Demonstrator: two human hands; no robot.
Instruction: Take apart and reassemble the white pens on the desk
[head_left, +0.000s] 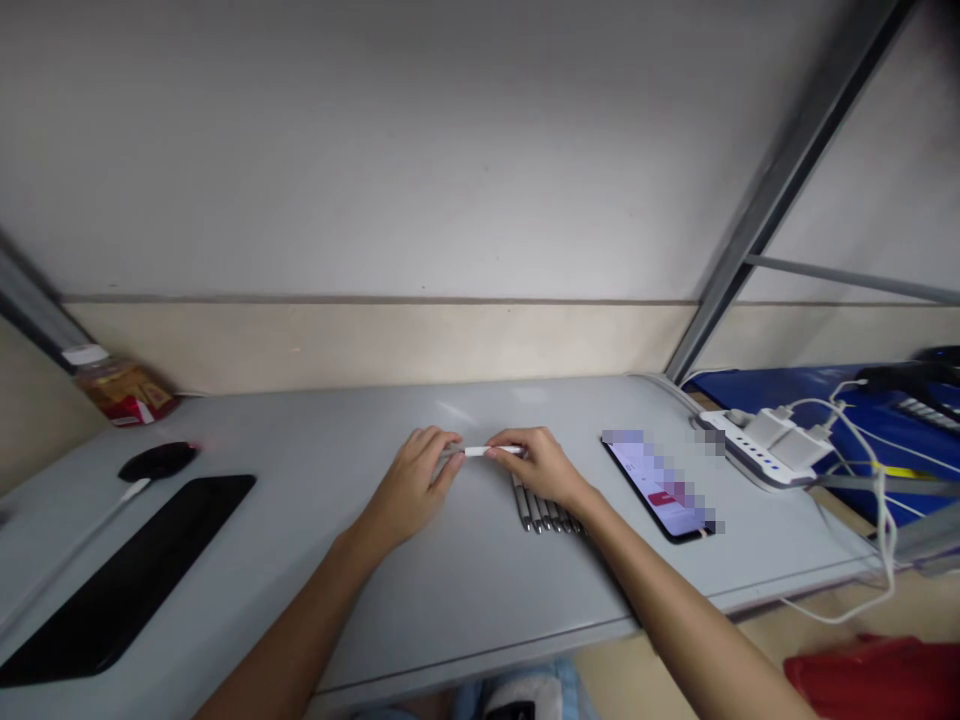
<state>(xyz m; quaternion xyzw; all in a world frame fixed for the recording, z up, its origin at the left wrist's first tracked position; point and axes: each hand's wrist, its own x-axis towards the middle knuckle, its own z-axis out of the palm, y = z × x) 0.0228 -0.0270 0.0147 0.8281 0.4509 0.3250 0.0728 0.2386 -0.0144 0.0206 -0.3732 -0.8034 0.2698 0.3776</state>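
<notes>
Between my two hands, above the middle of the desk, a white and grey pen [475, 452] is held level. My left hand [420, 478] pinches its grey end. My right hand [541, 463] grips the white part between thumb and fingers. Under and just in front of my right hand lies a row of several grey pens [536, 510] side by side, tips toward me; the hand and wrist hide part of them.
A lit phone [660, 490] lies to the right, with a white power strip [757, 450] and cables beyond it. Leftward are a black mat [135, 575], a black round device [157, 461] with a cable, and a bottle [124, 388]. Metal posts [780, 190] frame the grey desk [315, 570].
</notes>
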